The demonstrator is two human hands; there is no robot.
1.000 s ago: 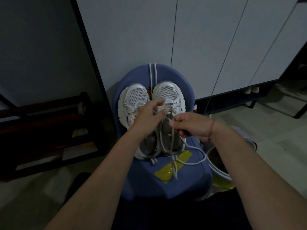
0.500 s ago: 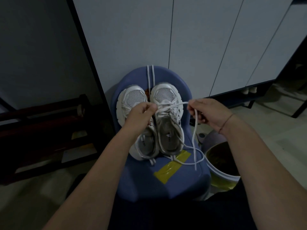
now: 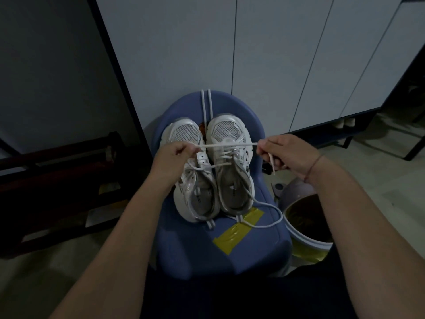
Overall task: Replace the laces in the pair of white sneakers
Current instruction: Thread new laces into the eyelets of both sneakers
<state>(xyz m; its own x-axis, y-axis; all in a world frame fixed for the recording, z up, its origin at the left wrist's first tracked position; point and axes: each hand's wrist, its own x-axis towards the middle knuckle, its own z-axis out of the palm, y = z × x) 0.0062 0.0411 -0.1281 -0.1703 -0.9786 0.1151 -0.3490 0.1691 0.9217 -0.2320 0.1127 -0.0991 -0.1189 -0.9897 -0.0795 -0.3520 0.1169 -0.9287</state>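
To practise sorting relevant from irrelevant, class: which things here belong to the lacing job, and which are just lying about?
Job: sneaker being laced, other sneaker, taut lace, left hand, right hand, spare lace.
Lying about: yellow tape, bucket, wooden rack.

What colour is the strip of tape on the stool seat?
Yellow: the tape on the blue stool seat, head view.

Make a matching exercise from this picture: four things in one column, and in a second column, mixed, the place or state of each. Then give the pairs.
1. white round shoelace
2. yellow tape strip
3. white plastic bucket
4. two loose white lace strands

A. stuck on the blue padded chair seat
B. on the floor, right of the chair
C. draped over the chair's back
D. taut between left hand and right hand

Pairs: 1-D, 2-A, 3-B, 4-C
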